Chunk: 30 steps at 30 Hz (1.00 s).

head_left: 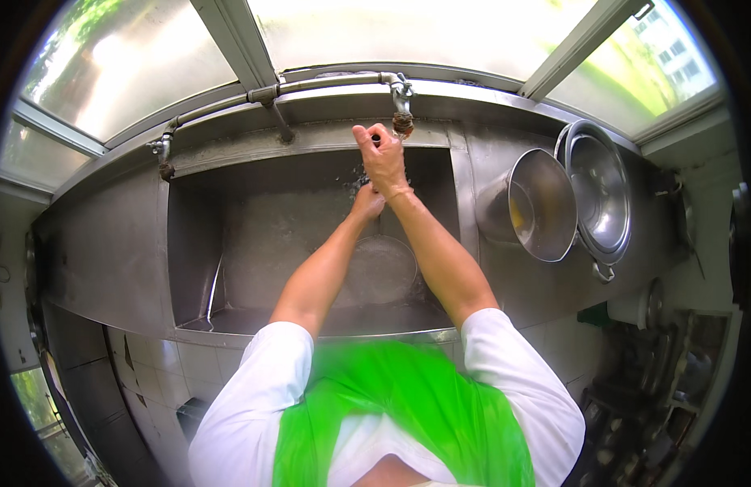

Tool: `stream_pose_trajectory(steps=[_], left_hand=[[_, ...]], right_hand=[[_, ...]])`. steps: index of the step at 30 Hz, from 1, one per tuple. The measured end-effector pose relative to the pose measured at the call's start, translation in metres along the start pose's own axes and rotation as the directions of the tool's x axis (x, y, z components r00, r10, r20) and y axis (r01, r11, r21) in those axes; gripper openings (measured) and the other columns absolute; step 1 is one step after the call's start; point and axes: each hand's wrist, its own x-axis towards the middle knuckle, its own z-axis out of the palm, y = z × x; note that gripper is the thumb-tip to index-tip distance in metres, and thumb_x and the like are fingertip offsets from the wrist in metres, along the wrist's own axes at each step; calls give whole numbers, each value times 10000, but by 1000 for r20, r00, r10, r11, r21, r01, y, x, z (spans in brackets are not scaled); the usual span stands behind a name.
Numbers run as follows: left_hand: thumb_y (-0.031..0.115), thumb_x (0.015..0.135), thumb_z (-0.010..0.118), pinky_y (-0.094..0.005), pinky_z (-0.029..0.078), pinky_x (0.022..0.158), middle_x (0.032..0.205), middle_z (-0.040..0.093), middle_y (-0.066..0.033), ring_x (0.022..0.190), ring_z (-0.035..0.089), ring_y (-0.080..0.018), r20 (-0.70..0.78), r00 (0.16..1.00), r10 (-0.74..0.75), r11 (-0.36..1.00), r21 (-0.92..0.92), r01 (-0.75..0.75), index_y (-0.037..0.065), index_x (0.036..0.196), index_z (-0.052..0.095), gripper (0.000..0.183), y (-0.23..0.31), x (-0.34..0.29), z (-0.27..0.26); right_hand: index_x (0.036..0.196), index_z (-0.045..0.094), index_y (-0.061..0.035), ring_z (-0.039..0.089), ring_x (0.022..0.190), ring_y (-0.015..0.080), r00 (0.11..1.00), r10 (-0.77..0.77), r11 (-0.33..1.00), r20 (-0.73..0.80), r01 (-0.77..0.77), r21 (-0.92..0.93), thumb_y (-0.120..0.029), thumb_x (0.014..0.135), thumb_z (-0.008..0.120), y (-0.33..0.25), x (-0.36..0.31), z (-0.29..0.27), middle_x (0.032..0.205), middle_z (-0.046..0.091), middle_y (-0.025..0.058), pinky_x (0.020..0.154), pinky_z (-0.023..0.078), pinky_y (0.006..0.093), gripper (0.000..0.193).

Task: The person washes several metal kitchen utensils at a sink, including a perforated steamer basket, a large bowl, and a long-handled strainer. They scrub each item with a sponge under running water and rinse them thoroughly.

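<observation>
My right hand (384, 165) is closed around something with a dark, rounded end that shows between thumb and fingers; its kind cannot be made out. Just beneath it, my left hand (366, 202) is curled in close against the right wrist, its fingertips hidden. Both hands are over the far side of a steel sink basin (197, 243), under a metal tap (401, 101) with a brownish wrapped spout. Water splashes beside the hands.
On the steel counter right of the basin, a deep metal pot (491, 207) lies tipped, its mouth facing me, against wide metal basins (609, 191). A second tap (162, 154) hangs at the left from the wall pipe (213, 107). Windows line the back.
</observation>
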Motion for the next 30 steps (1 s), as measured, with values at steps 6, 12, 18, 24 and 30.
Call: stream_pose_trajectory(steps=[6,12,18,24,30], left_hand=[[669,874,611,-402,393,1083,1537,372,-119,1378,391,-283,-375,797,-474,877,-123,464,99,1480,379,864,-156,-111,-13],[843,808,454,-732,218,1099,1633,-41,-182,1477,5,-527,-59,692,-719,469,-777,420,131,1465,175,1008,-36,-96,-38],[822,857,406,-744,228,1084,1455,363,-330,1438,249,-508,-322,827,-461,418,-901,-118,64,1075,453,790,-70,-94,-120],[812,895,295,-713,324,1071,986,527,-169,1066,578,-415,-228,520,-823,155,-971,-180,25,1052,364,805,0,-111,-138],[775,932,234,-646,479,976,560,378,-60,524,452,-240,-151,503,-851,-66,-920,-387,104,671,334,727,14,-106,-133]], right_hand=[[814,562,-14,535,553,256,978,-135,984,159,113,140,-417,954,657,-112,-100,61,659,564,134,532,428,375,437],[1006,605,-50,575,962,283,756,-504,861,416,401,314,-360,917,694,-147,-162,81,1001,590,116,840,458,399,335],[1154,637,-63,581,1122,247,904,-53,895,424,-145,421,-300,970,597,-36,-87,98,1159,616,99,983,458,411,302],[1084,617,14,619,1046,308,485,857,249,174,-685,684,-206,958,405,180,-17,-19,1077,661,158,920,516,425,331],[1155,574,82,629,1097,370,513,738,278,438,-823,496,-220,953,366,181,-10,-38,1141,651,212,916,552,451,419]])
